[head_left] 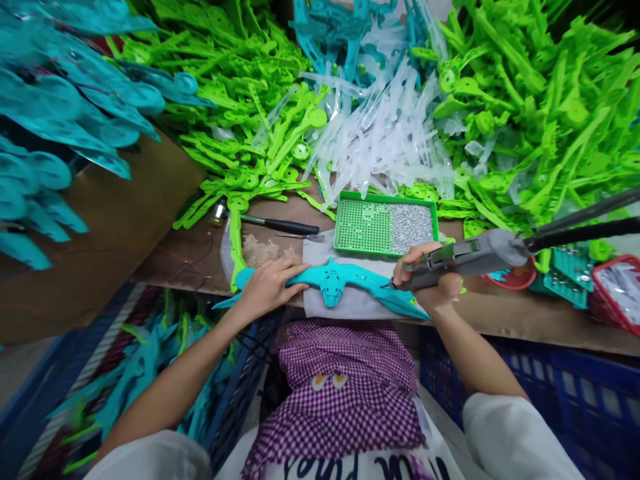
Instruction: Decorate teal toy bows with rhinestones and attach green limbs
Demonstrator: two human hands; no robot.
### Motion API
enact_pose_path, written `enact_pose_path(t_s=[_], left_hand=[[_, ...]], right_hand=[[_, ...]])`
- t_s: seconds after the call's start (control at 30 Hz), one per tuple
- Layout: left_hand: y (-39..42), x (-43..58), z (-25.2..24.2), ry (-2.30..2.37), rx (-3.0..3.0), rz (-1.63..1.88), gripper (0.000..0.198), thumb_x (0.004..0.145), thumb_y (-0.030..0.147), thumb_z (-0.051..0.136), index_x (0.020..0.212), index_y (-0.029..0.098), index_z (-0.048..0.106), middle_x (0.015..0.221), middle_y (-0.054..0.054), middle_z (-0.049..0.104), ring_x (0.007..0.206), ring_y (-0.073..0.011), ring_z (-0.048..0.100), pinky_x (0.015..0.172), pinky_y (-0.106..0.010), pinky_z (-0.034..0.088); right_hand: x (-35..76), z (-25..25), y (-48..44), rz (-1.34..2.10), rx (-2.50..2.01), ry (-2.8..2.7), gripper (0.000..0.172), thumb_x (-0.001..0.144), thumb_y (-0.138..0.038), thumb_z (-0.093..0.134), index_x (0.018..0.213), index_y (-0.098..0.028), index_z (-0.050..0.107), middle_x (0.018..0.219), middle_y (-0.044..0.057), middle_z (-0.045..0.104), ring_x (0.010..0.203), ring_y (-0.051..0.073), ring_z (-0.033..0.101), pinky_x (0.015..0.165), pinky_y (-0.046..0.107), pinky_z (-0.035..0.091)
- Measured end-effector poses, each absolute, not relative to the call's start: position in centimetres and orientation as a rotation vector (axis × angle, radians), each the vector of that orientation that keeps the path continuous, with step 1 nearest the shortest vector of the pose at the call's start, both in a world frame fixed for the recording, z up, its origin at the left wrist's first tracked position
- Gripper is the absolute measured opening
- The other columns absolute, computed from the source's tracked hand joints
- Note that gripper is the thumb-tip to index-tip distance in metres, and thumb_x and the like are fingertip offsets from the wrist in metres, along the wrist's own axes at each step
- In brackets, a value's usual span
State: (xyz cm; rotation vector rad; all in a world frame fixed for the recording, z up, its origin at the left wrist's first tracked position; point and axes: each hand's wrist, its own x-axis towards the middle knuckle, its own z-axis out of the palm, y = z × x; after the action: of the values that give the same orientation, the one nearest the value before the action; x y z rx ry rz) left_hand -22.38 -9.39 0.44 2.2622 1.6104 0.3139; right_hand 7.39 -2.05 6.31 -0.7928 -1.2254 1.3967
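Note:
A long turquoise plastic part (331, 283) lies across a pale cloth (320, 243) at the bench's front edge. My left hand (270, 287) is closed over its left portion, fingers pressing it from above. In my right hand (430, 277) is a grey electric screwdriver (460, 257), held nearly level with its tip pointing left. That tip meets or hovers just over the right portion of the part; I cannot tell which. Behind the part sits a green tray (363, 227) of small silver screws (413, 227).
A hammer (287, 225) lies left of the tray. Piles of green parts (540, 100), clear strips (380, 133) and turquoise parts (60, 100) surround the bench. Red baskets (620, 293) stand at right. Blue crates (550, 393) flank my lap below. A black cable trails from the screwdriver.

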Motion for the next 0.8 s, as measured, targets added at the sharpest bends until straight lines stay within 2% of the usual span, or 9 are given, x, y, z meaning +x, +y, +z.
enact_pose_path(t_s=[0.27, 0.43, 0.57, 0.67, 0.8], left_hand=[[-9.3, -22.2, 0.7, 1.608, 2.25, 0.267, 0.046, 0.09, 0.046, 0.055, 0.13, 0.023, 0.059, 0.113, -0.009, 0.065, 0.104, -0.0255, 0.059, 0.09, -0.038, 0.047], [-9.4, -22.3, 0.6, 1.615, 2.261, 0.263, 0.047, 0.09, 0.046, 0.056, 0.132, 0.024, 0.058, 0.111, -0.008, 0.066, 0.101, -0.025, 0.06, 0.088, -0.037, 0.047], [-9.3, -22.4, 0.4, 1.615, 2.261, 0.304, 0.046, 0.09, 0.047, 0.056, 0.13, 0.024, 0.06, 0.115, -0.008, 0.066, 0.104, -0.0252, 0.061, 0.09, -0.038, 0.048], [-9.2, -22.4, 0.1, 1.614, 2.28, 0.318, 0.048, 0.088, 0.05, 0.057, 0.128, 0.023, 0.061, 0.115, -0.009, 0.067, 0.102, -0.026, 0.062, 0.088, -0.038, 0.049], [-9.1, -22.5, -0.3, 1.635, 2.319, 0.325, 0.048, 0.089, 0.052, 0.054, 0.127, 0.022, 0.063, 0.115, -0.01, 0.066, 0.102, -0.0266, 0.063, 0.087, -0.037, 0.05]], right_hand=[[6.9, 5.2, -2.1, 1.501, -0.759, -1.286, 0.061, 0.053, -0.081, 0.064, 0.067, -0.025, 0.044, 0.043, -0.007, 0.046, 0.034, 0.014, 0.049, 0.034, 0.027, 0.04], [7.3, 4.3, -2.8, 1.416, -0.892, -1.276, 0.065, 0.05, -0.086, 0.059, 0.07, -0.026, 0.047, 0.045, -0.006, 0.047, 0.038, 0.015, 0.051, 0.036, 0.029, 0.042], [6.1, 5.7, -3.2, 1.185, -1.025, -1.131, 0.057, 0.06, -0.077, 0.062, 0.083, -0.025, 0.057, 0.051, -0.005, 0.051, 0.043, 0.014, 0.053, 0.042, 0.03, 0.046], [4.2, 7.9, -2.6, 0.927, -1.089, -1.086, 0.043, 0.067, -0.062, 0.069, 0.081, -0.023, 0.059, 0.064, -0.003, 0.058, 0.051, 0.012, 0.055, 0.051, 0.031, 0.049], [3.3, 10.1, -1.1, 0.821, -1.121, -1.2, 0.038, 0.073, -0.059, 0.066, 0.081, -0.022, 0.063, 0.07, -0.001, 0.06, 0.061, 0.013, 0.058, 0.059, 0.032, 0.052]])
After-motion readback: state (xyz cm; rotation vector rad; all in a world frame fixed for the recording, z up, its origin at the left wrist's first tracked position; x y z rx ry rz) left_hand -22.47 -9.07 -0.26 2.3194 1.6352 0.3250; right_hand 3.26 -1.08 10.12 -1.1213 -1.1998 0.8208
